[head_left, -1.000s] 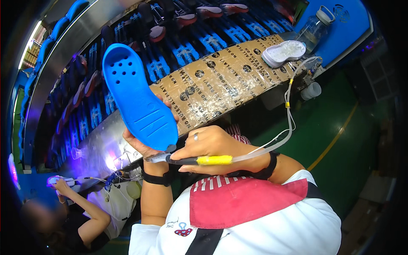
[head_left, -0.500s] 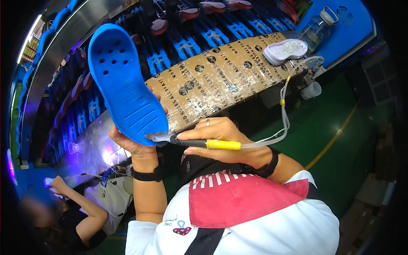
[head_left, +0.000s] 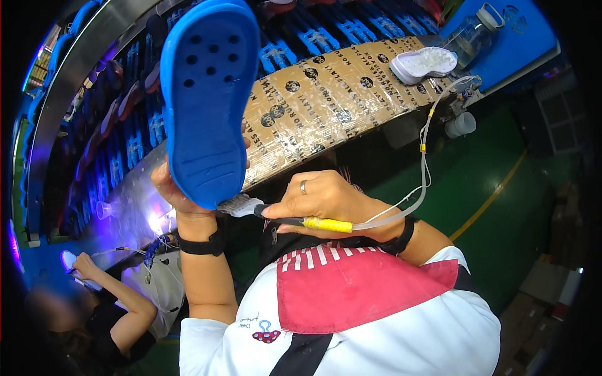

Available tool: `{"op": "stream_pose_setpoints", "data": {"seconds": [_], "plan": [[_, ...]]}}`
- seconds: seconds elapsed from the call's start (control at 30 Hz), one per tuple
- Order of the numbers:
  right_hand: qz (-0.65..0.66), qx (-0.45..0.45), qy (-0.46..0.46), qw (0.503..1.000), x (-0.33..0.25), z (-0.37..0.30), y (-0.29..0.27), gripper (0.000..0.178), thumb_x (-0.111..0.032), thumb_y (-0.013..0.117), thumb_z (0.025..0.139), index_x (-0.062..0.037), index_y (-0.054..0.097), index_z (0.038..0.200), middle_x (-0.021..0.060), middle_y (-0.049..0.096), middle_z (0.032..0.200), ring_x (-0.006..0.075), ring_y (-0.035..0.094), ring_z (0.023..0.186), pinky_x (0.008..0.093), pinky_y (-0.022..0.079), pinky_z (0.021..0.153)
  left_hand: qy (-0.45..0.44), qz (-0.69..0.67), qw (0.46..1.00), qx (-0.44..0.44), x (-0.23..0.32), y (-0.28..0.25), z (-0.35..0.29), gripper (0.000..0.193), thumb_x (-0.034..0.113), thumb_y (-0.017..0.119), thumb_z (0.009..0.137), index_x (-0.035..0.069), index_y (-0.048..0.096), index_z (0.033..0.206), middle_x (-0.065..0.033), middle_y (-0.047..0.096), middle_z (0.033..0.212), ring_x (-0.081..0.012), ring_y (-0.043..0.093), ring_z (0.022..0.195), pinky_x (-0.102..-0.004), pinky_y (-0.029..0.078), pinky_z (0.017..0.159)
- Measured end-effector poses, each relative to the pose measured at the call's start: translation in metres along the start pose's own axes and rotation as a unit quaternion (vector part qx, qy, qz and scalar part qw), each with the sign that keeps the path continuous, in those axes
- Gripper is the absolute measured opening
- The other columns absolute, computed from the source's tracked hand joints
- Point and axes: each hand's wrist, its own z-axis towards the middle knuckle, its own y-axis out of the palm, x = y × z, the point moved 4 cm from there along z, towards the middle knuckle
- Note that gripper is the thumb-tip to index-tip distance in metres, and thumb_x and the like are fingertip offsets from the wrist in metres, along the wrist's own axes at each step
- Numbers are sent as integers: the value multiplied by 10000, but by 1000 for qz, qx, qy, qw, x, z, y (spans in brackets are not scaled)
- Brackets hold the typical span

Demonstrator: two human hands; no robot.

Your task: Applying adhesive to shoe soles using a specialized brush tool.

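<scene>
From my remote feed I see the left hand (head_left: 170, 189) clamped on the blue sole (head_left: 207, 135) at its near end, held up by the counter (head_left: 138, 188), apparently leaving its rim exposed to the brush (head_left: 247, 206) my right hand (head_left: 327, 198) pinches pen-like.

A white shirt (head_left: 401, 338), red apron (head_left: 364, 291) and black wristbands (head_left: 200, 245) are worn.

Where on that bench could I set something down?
There's bare room mid-cardboard, between the blue shoe piece in the left hand and the white sole, in front of the blue racks. It's crowded at the right end, with that sole, the clear jug and tubes.
</scene>
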Motion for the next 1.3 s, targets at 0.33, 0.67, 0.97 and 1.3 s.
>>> {"op": "stream_pose_setpoints", "data": {"seconds": [0.33, 0.67, 0.97, 1.3], "plan": [[30, 16, -16, 999, -4, 5, -7, 270, -87, 764, 690, -116, 701, 951, 51, 622, 698, 219, 612, 663, 293, 508, 588, -164, -15, 983, 80, -16, -9, 1, 725, 490, 455, 850, -54, 401, 1326, -302, 541, 1183, -432, 590, 1021, -485, 538, 811], [35, -24, -14, 999, -5, 2, -6, 224, -111, 755, 698, -127, 705, 915, 36, 633, 738, 201, 609, 694, 296, 508, 602, -248, 51, 961, 109, -18, -12, 0, 499, 316, 510, 878, -31, 495, 1236, -202, 616, 1112, -310, 648, 929, -471, 543, 811], [-1, -51, -7, 999, -2, -7, -3, 200, -120, 737, 702, -133, 702, 899, 30, 609, 702, 196, 603, 692, 299, 505, 592, -266, 66, 945, 179, -9, -6, -9, 415, 215, 577, 861, -59, 565, 1172, -160, 649, 1069, -230, 647, 930, -320, 526, 827], [47, 5, 95, 994, 15, 2, -13, 221, -156, 770, 705, -76, 702, 899, 86, 657, 749, 254, 625, 705, 323, 496, 634, -238, 55, 956, 160, -20, -20, -20, 471, 258, 548, 875, -61, 525, 1221, -192, 606, 1158, -255, 621, 1015, -341, 501, 893]]}}
